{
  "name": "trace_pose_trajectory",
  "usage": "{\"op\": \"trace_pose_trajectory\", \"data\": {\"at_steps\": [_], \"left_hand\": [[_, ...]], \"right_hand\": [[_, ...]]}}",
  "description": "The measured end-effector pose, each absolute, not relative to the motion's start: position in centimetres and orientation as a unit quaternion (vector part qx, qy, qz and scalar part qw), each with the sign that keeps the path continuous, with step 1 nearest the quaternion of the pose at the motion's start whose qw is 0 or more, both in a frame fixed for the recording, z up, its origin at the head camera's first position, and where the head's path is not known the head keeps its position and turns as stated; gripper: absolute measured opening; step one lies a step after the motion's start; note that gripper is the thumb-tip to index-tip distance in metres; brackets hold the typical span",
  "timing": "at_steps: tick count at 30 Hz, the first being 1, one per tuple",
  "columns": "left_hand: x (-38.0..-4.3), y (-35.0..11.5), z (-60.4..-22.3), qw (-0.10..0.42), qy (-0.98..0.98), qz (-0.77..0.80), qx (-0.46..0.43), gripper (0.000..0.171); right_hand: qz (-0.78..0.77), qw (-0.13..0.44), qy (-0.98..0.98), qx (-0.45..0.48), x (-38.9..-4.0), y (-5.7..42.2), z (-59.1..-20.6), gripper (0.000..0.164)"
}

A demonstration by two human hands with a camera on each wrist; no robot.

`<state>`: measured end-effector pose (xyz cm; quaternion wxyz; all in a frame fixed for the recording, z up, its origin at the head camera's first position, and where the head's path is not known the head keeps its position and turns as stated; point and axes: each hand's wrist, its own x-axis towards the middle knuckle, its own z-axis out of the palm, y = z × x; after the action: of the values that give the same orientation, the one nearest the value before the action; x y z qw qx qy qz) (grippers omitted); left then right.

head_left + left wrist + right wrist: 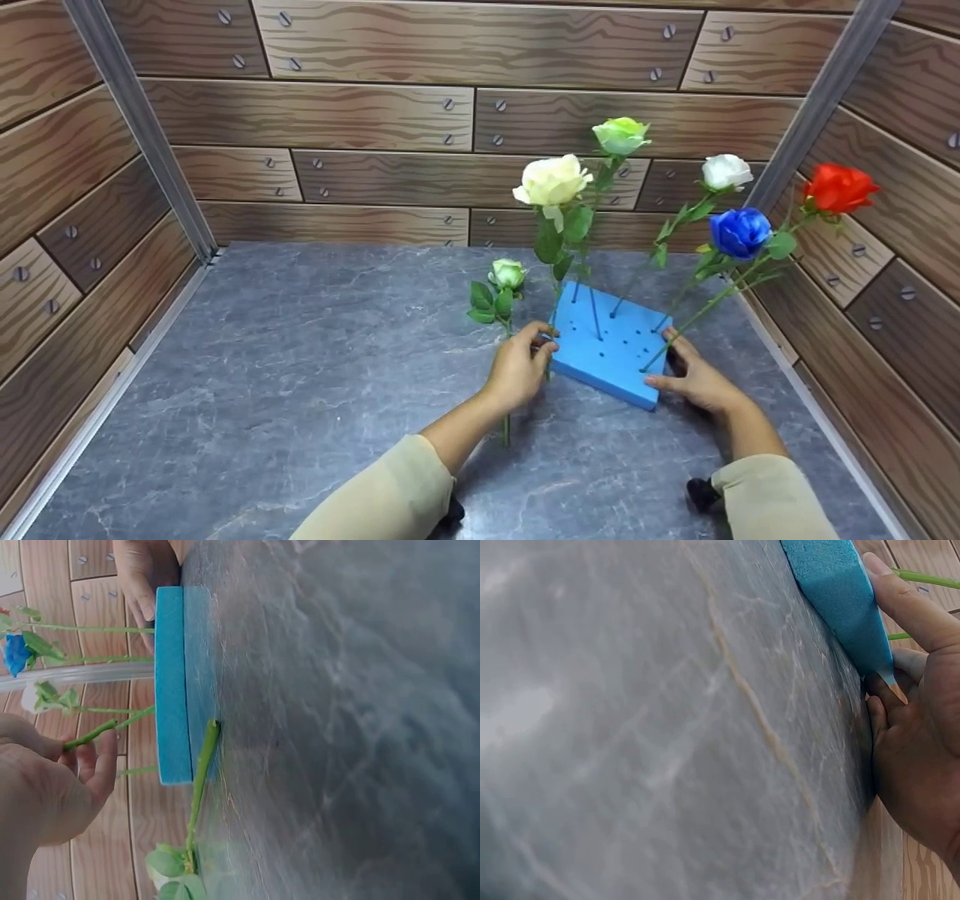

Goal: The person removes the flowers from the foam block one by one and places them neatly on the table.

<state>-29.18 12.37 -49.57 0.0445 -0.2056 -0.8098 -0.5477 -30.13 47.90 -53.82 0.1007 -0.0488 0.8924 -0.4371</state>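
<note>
My left hand (520,365) pinches the green stem of a cream rose (553,182) beside the left edge of a blue foam board (611,341). In the left wrist view, the held stem (91,735) shows its cut lower end past the fingertips. My right hand (697,375) grips the board's right corner, thumb at the near side and fingers round the far side. Standing in the board's holes are a yellow-green rose (621,136), a white rose (726,172), a blue rose (740,232) and a red rose (840,187), the last leaning right.
A small pale green rose (508,274) lies on the grey marbled table (300,390), left of the board, its stem passing by my left wrist. Wood-patterned walls (360,120) enclose the back and sides. Several small open holes dot the board's top.
</note>
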Motion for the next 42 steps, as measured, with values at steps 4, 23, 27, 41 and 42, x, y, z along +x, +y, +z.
{"op": "trace_pose_trajectory", "data": {"at_steps": [4, 23, 27, 41, 42], "left_hand": [[-29.0, 12.2, -49.5, 0.063, -0.816, -0.535, -0.208, 0.019], [-29.0, 10.5, -49.7, 0.084, -0.83, -0.518, -0.187, 0.016], [-29.3, 9.9, -50.0, 0.088, -0.836, -0.512, -0.176, 0.017], [-30.0, 7.3, -50.6, 0.063, -0.855, -0.497, -0.133, 0.036], [-30.0, 7.1, -50.6, 0.06, -0.856, -0.496, -0.13, 0.038]], "right_hand": [[-0.434, 0.1, 0.894, -0.049, -30.1, 48.0, -53.7, 0.116], [-0.439, 0.105, 0.891, -0.049, -30.2, 48.2, -54.0, 0.116], [-0.435, 0.103, 0.893, -0.052, -30.2, 48.2, -54.0, 0.115], [-0.43, 0.105, 0.895, -0.045, -30.2, 48.1, -54.0, 0.115], [-0.431, 0.106, 0.895, -0.044, -30.2, 48.1, -54.0, 0.115]]}}
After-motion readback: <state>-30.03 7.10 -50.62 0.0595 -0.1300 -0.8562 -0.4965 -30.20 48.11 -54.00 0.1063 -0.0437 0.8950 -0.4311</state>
